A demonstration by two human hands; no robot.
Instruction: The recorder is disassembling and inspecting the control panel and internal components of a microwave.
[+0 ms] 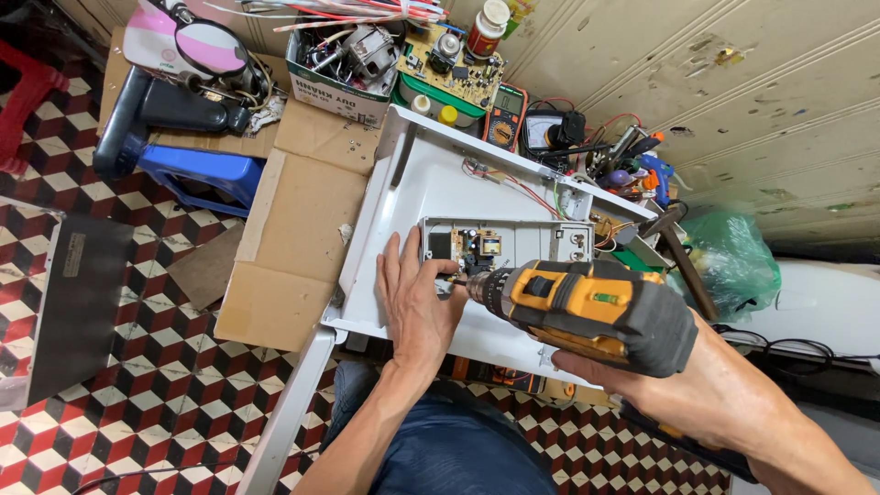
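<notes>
Nearest, the right hand grips a yellow-and-black cordless drill whose bit points at the small circuit board set in the white appliance panel, where the left hand lies flat with fingers spread, and beyond sit a multimeter and cardboard box.
</notes>
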